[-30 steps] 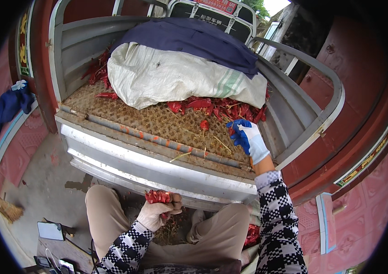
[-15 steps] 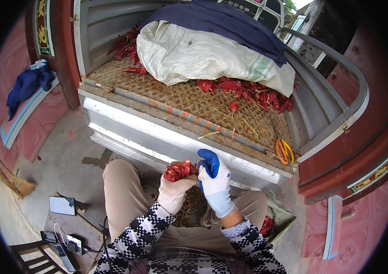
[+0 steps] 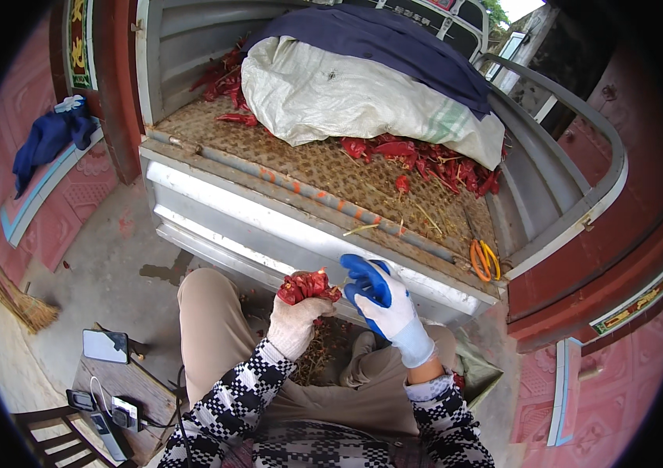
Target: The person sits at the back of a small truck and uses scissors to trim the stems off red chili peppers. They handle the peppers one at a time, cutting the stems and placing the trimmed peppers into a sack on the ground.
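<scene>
A bunch of dried red chili peppers [image 3: 304,286] sits in my left hand [image 3: 292,321], whose pale knitted glove is closed around it. Just to its right is my right hand [image 3: 382,295], in a white glove with blue-coated fingers. Those fingers are curved and apart, not touching the bunch, and I make out nothing held in them. More red chili peppers [image 3: 394,150] lie on the rusty truck bed [image 3: 300,168], partly under a white woven sack [image 3: 331,93] and a dark blue cloth [image 3: 394,35].
Scissors with orange and yellow handles [image 3: 485,260] rest at the bed's right rear corner. The silver tailgate [image 3: 269,226] hangs in front of my knees. At left, a wooden bench [image 3: 125,378] carries a phone [image 3: 105,346] and wired devices. A straw broom [image 3: 31,312] leans farther left.
My right hand has moved right, away from the chili bunch, and its fingers have spread. My left hand still holds the bunch, almost in the same place.
</scene>
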Demonstrator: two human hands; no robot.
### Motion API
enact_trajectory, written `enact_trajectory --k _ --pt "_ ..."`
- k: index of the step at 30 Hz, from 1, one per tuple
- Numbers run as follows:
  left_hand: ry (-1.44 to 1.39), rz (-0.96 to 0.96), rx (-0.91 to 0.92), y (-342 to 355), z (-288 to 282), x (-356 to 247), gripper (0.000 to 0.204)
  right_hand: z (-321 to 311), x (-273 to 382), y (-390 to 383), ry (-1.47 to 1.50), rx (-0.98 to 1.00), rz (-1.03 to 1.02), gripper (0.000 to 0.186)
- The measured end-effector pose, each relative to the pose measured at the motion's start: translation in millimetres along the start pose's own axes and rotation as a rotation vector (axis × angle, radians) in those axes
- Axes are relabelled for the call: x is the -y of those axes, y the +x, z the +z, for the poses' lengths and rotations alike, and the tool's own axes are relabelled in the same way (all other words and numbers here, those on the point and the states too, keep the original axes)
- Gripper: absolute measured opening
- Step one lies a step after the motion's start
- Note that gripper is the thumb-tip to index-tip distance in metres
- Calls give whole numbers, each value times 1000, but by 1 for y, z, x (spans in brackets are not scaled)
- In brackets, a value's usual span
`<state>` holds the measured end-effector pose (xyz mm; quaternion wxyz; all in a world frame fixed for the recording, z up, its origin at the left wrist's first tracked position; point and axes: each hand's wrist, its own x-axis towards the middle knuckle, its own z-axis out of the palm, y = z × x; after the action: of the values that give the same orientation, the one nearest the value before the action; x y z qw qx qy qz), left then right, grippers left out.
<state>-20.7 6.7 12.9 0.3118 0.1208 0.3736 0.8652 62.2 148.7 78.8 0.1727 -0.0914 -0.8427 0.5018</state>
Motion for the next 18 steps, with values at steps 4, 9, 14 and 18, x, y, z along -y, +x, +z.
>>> enact_trajectory --k 4,9,14,18 --pt "-250 -126 109 2 0 2 28 2 -10 4 -147 124 -200 40" --pt "-267 -186 29 0 -4 3 27 8 -2 -1 -730 -21 -724 35" --pt "-315 -241 37 -3 -6 4 23 19 -13 -4 -648 -131 -604 29" --pt "-285 -215 89 -2 -4 7 23 37 -26 -10 155 -202 -144 18"
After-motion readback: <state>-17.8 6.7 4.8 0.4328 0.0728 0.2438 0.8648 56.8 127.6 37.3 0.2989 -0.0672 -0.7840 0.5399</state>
